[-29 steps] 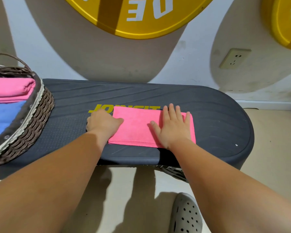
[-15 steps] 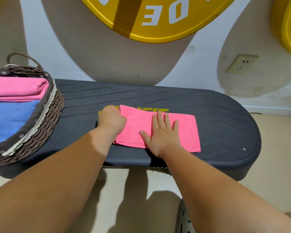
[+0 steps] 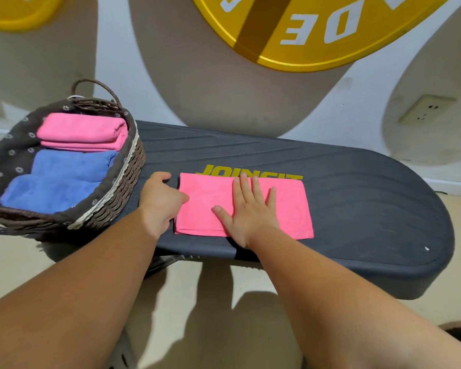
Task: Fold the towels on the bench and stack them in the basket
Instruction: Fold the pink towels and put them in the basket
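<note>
Pressure is what has shifted: over the last second my right fingers (image 3: 246,190) have slid from the right end of the folded pink rectangular cloth towel (image 3: 290,209) to its middle. They lie flat and straight there, gripping nothing and only pressing the cloth down. My left fingers (image 3: 161,178) stay at the towel's left edge, thumb on the cloth and the rest curled beside it; whether they have the edge pinched I cannot tell. I read this as a last smoothing stroke, so the fold looks finished and the lift to the basket should come next. The towel lies flat on the dark grey ribbed tabletop (image 3: 370,198) near its front edge, a neat rectangle hiding part of the yellow lettering. Just to its left stands the brown woven wicker basket (image 3: 109,193), with folded pink towels (image 3: 83,131) and folded blue towels (image 3: 64,177) already inside.
</note>
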